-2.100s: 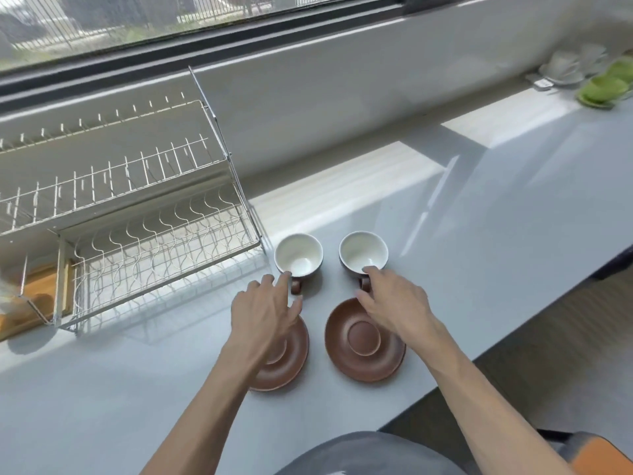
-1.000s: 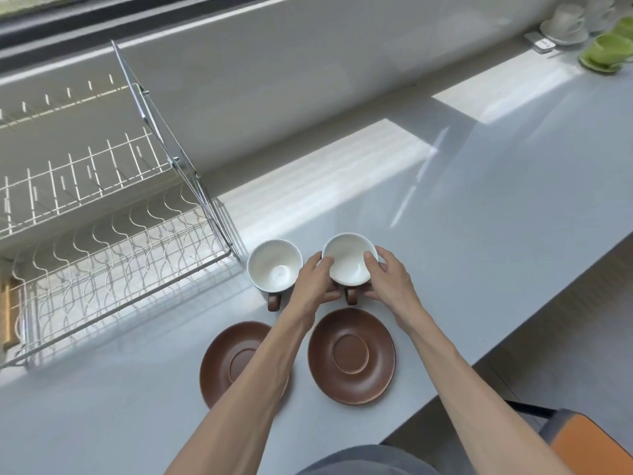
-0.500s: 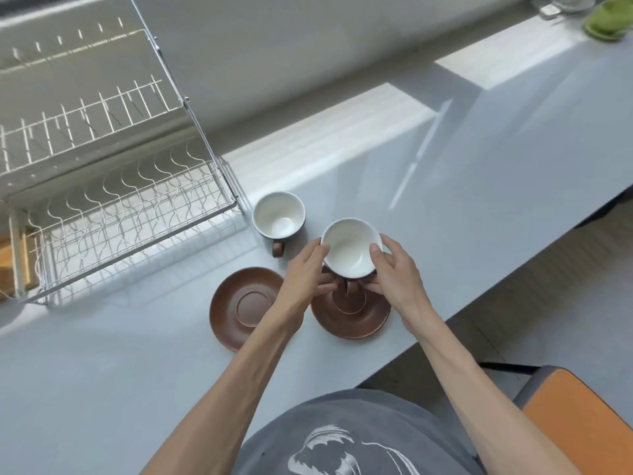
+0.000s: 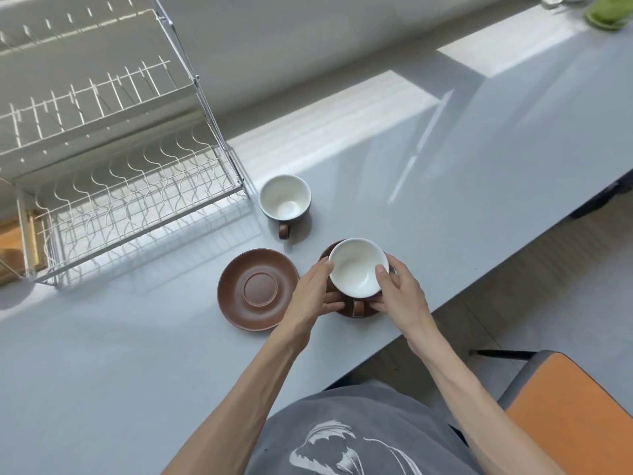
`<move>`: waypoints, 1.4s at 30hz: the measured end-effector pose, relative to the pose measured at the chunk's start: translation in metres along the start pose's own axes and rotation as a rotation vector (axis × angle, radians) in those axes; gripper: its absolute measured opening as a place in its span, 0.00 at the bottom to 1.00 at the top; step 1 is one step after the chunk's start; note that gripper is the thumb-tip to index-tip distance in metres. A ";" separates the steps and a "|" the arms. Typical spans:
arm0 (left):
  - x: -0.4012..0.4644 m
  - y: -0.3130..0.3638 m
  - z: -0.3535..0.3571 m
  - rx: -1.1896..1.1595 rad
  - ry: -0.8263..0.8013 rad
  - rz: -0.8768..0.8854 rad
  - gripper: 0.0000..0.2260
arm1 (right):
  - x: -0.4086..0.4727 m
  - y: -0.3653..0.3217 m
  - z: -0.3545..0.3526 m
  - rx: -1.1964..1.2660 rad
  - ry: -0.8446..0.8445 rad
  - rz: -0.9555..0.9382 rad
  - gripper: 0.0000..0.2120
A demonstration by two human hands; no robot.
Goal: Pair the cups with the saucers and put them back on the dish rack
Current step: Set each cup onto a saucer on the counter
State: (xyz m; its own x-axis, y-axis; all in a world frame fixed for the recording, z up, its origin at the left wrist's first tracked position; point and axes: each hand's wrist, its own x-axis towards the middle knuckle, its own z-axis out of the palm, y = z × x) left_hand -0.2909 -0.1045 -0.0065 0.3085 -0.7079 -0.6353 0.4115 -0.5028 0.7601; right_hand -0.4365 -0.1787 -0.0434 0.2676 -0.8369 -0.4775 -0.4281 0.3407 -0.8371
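Here, a round cup [image 4: 358, 269], white inside and brown outside, sits over a brown saucer [image 4: 346, 311] near the table's [image 4: 479, 186] front edge. The left hand [image 4: 313, 296] and right hand [image 4: 399, 296] each hold one side of it, fingers curled. Another cup [image 4: 285, 199] stands beside the wire rack [image 4: 130, 186]. A second saucer [image 4: 258, 289], smooth and round, lies bare.

My cup [image 4: 356, 269] and both my hands cover most of the right saucer [image 4: 342, 311], so I can't tell whether the cup rests on it. The dish rack [image 4: 113, 159] and the green thing [image 4: 608, 15] run off the frame's edges.
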 end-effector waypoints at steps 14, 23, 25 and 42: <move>0.004 -0.002 -0.001 0.050 -0.018 -0.035 0.08 | 0.001 0.009 0.003 -0.118 0.027 0.020 0.27; 0.014 0.006 -0.019 0.398 -0.051 0.019 0.18 | -0.002 -0.021 -0.007 -0.465 0.004 0.004 0.27; 0.018 0.012 -0.031 0.546 -0.064 0.039 0.23 | 0.000 -0.033 -0.007 -0.684 0.066 -0.098 0.24; 0.064 0.049 -0.090 1.343 0.567 0.599 0.24 | 0.068 -0.103 0.102 -0.804 0.014 -0.571 0.27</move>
State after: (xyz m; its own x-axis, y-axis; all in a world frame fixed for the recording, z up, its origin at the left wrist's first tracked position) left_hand -0.1740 -0.1298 -0.0216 0.5360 -0.8422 0.0585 -0.8196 -0.5025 0.2753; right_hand -0.2860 -0.2269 -0.0168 0.6089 -0.7916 -0.0509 -0.6985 -0.5047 -0.5073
